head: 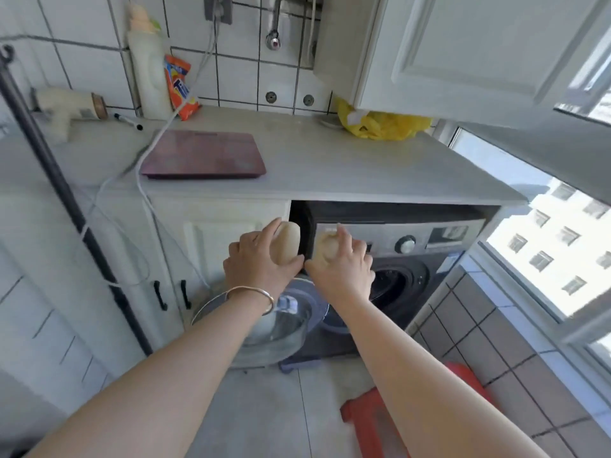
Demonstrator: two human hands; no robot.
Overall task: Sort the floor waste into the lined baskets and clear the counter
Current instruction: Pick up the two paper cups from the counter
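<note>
My left hand point(261, 262) grips a pale beige oblong object point(289, 242), held up in front of the cabinet below the counter edge. Beside it, my right hand point(344, 262) curls round a second pale beige rounded object point(325, 244), in front of the washing machine's panel. The two hands nearly touch. The white counter point(347, 166) lies beyond and above them. A silver bangle sits on my left wrist. What the two objects are I cannot tell.
On the counter lie a maroon bathroom scale point(205, 155), a yellow plastic bag point(383, 123), an orange detergent packet point(180, 89), a white bottle point(148, 71), a marker point(129, 121) and a hair dryer point(66, 105). The washing machine point(406, 259) door hangs open. A red stool point(373, 421) stands on the floor.
</note>
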